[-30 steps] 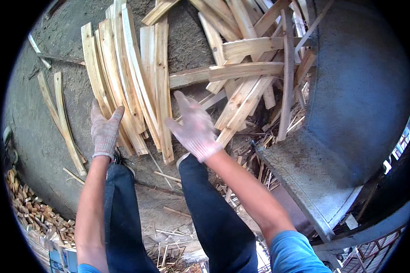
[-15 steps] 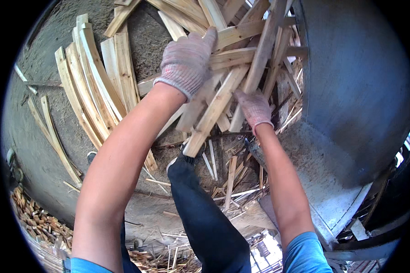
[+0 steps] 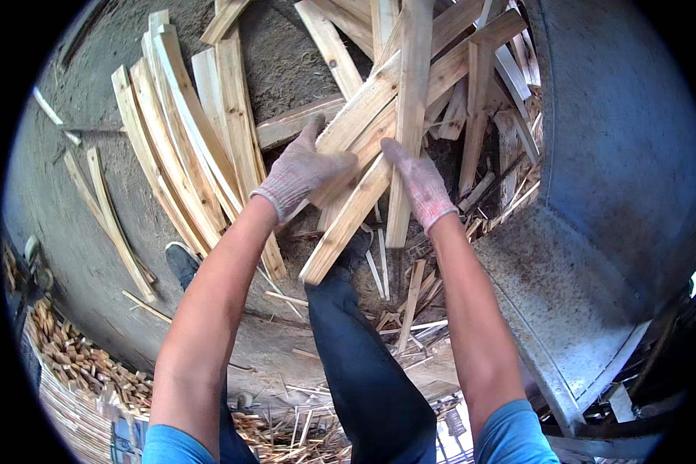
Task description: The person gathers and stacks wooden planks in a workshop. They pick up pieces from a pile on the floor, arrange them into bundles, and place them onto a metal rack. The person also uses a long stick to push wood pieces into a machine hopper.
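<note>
Crossed wooden boards lie in front of me, between my gloved hands. My left hand (image 3: 305, 172) is closed round the lower ends of the slanting boards (image 3: 363, 104), its thumb across them and most fingers hidden. My right hand (image 3: 419, 184) grips an upright board (image 3: 412, 85) from its right edge. Its thumb lies on the wood; the other fingers are mostly hidden. Below the hands, a narrower board (image 3: 346, 220) slants down toward my knee, passing under the upright board. Both gloves are pale knit with reddish cuffs.
Several long curved boards (image 3: 174, 124) lie on the dusty floor to the left, with two thin strips (image 3: 110, 220) beyond them. A large metal housing (image 3: 619, 139) stands at the right. Wood scraps (image 3: 414, 301) lie near my leg (image 3: 356, 356); short offcuts (image 3: 85, 356) are heaped lower left.
My left hand has come down from the top of the pile onto the slanting boards' lower ends. The right hand has shifted slightly left, onto the upright board. The boards have shifted.
</note>
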Motion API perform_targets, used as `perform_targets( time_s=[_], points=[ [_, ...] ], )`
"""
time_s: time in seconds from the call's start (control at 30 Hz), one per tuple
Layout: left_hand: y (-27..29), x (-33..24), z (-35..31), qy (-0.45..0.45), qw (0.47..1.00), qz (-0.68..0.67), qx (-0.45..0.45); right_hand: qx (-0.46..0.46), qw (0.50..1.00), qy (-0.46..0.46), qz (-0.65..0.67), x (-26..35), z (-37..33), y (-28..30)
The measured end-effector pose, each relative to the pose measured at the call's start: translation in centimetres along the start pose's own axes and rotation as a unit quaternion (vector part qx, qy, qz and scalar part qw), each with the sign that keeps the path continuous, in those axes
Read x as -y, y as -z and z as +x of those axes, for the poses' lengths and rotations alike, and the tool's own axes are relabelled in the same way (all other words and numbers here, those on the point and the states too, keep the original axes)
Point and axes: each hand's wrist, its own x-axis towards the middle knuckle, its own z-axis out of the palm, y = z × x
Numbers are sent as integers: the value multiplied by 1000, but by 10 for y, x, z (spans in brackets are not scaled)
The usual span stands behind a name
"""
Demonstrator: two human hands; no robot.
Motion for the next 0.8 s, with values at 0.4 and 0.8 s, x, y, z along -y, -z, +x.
perform_targets(
  time_s=[0.4, 0.8],
  points=[
    [53, 16, -213, 93, 988, -97, 70, 130, 979, -60, 144, -46, -156, -103],
    [83, 86, -257, 172, 935, -223, -216, 293, 949, 102, -48, -29, -92, -228]
  ],
)
